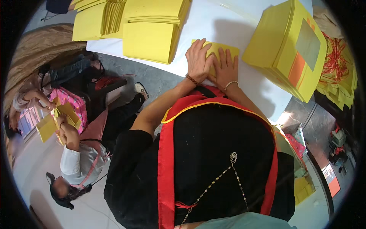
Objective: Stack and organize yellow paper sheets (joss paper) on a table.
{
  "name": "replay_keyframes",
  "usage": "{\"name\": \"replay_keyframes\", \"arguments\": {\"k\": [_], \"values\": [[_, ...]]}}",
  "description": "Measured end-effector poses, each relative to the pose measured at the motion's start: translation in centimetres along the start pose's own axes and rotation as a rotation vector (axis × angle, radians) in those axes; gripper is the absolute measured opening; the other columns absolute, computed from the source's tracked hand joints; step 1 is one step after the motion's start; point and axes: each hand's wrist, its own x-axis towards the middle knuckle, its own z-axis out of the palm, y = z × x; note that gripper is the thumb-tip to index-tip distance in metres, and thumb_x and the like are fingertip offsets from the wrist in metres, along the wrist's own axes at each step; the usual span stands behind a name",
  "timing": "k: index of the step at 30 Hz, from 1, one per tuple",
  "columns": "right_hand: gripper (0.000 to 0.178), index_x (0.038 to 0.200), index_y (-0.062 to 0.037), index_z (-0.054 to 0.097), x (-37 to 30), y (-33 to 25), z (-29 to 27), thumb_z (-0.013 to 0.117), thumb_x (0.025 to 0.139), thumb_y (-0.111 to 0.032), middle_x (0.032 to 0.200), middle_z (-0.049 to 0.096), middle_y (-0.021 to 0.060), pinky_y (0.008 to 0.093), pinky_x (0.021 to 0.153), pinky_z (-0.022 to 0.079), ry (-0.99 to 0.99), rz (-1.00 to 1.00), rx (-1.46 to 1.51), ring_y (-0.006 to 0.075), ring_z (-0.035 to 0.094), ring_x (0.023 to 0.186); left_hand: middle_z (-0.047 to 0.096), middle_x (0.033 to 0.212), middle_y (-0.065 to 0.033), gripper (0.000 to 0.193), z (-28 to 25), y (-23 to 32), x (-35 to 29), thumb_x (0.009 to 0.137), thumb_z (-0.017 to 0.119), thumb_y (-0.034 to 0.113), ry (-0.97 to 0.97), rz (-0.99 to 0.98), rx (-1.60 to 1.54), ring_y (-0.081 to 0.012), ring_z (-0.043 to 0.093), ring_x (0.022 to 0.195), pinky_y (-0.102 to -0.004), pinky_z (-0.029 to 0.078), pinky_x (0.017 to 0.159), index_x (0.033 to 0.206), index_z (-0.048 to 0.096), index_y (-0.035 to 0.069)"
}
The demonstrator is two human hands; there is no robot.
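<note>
A yellow paper sheet or envelope (218, 47) lies flat on the white table under both of my hands. My left hand (198, 58) rests along its left edge, fingers stretched forward and close together. Beside it, my right hand (226, 68) presses on the sheet with its fingers spread. The two hands touch or nearly touch at the thumbs. Nothing is gripped in either one; the near part of the sheet is hidden beneath them.
Stacks of yellow paper pieces (148, 42) stand at the table's far left. A tall yellow bundle (267, 45) with a grey and orange panel stands at the right, by red strings (335, 59). On the left, a seated co-worker (82, 164) handles yellow papers (47, 128).
</note>
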Motion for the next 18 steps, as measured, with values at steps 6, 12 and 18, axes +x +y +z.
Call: {"name": "replay_keyframes", "arguments": {"k": [6, 12, 18], "values": [[0.079, 0.137, -0.0178, 0.028, 0.1, -0.1, 0.0, 0.052, 0.074, -0.059, 0.144, 0.020, 0.0119, 0.0657, 0.098, 0.010, 0.072, -0.007, 0.032, 0.0333, 0.014, 0.133, 0.027, 0.135, -0.0234, 0.063, -1.1, 1.1, -1.6, 0.076, 0.061, 0.026, 0.005, -0.423, 0.032, -0.0397, 0.024, 0.124, -0.0489, 0.018, 0.101, 0.129, 0.034, 0.006], [0.078, 0.136, -0.0159, 0.029, 0.1, -0.2, -0.4, 0.052, 0.075, -0.059, 0.144, 0.021, 0.0118, 0.0675, 0.096, 0.009, 0.076, 0.001, 0.060, 0.0333, 0.015, 0.133, 0.040, 0.121, -0.0208, 0.072, -3.1, -0.2, -0.7, 0.068, 0.071, 0.022, -0.012, -0.528, -0.126, -0.0343, 0.039, 0.112, -0.0379, 0.033, 0.095, 0.126, 0.034, -0.001], [0.078, 0.137, -0.0176, 0.028, -0.1, 0.0, 0.0, 0.048, 0.077, -0.062, 0.145, 0.018, 0.0103, 0.0635, 0.100, 0.005, 0.109, 0.014, 0.097, 0.0297, 0.012, 0.134, 0.057, 0.091, -0.0156, 0.054, -3.4, -0.8, 0.3, 0.069, 0.070, 0.027, -0.143, -0.797, -0.459, -0.0291, 0.050, 0.097, -0.0362, 0.039, 0.087, 0.111, 0.050, -0.002]]}}
